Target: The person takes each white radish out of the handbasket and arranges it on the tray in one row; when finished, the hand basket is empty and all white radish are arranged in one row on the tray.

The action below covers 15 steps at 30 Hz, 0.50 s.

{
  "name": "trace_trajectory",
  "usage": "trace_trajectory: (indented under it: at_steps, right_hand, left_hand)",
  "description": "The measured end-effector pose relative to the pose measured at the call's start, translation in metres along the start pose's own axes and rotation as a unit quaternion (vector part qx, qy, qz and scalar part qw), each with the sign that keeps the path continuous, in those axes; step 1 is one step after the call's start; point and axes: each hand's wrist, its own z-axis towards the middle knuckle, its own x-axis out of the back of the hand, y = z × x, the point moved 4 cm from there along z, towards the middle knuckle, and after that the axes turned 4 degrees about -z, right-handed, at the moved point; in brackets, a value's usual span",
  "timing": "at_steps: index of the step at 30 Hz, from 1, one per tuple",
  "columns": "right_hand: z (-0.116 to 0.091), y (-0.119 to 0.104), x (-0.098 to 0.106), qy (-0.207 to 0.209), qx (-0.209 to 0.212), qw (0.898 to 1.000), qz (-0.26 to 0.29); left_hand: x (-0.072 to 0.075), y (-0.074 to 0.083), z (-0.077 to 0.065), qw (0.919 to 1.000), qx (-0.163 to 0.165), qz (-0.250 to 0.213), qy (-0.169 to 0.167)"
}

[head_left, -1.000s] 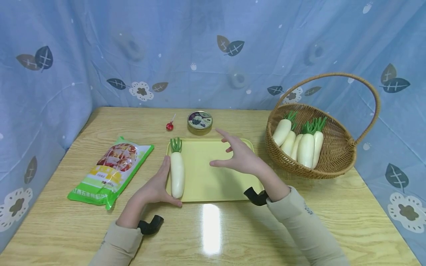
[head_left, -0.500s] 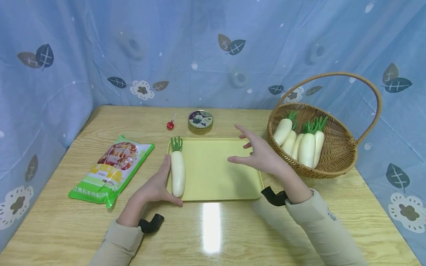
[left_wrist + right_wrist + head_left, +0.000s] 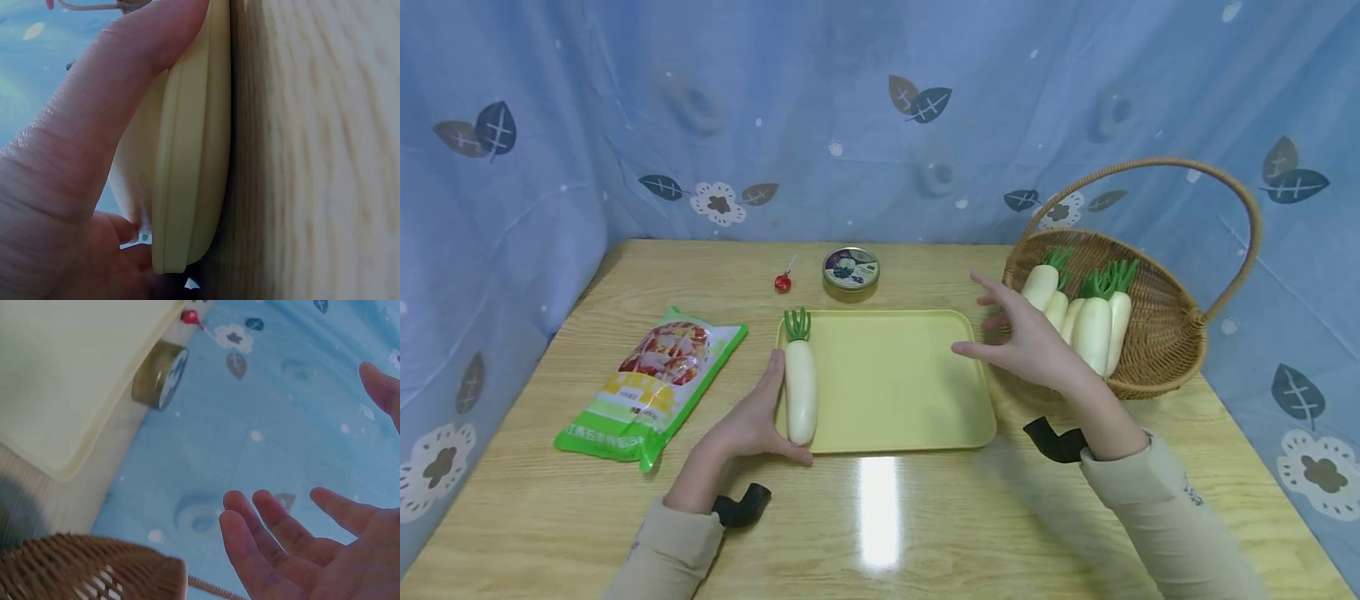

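Note:
A pale yellow tray (image 3: 895,383) lies on the table in the head view. A white radish with a green top (image 3: 801,392) lies along its left side. My left hand (image 3: 748,425) holds the tray's front left corner, fingers along the left edge and thumb at the front edge; the left wrist view shows the thumb (image 3: 106,94) against the tray's rim (image 3: 184,162). My right hand (image 3: 1026,342), fingers spread and holding nothing, hovers between the tray and the wicker basket (image 3: 1157,350). It overlaps the basket's left side, where several white radishes (image 3: 1092,333) lie.
A green and white food bag (image 3: 655,383) lies left of the tray. Behind the tray are a red lollipop (image 3: 783,283) and a round tin (image 3: 851,271). The basket's tall handle (image 3: 1247,208) arches up at the right, and a blue curtain (image 3: 835,108) hangs behind the table.
My right hand has moved right, from over the tray to beside the basket, its fingers still spread. My left hand, the tray and the radish on it have stayed in place.

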Motion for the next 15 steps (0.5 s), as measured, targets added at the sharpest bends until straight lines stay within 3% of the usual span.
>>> trace_trajectory:
  at_steps: [15]
  right_hand:
    - [-0.013,0.018,0.029,0.028,-0.026,0.999,-0.013]
  left_hand:
    - [0.002,0.003,-0.001,1.0000,0.005,-0.001,-0.001]
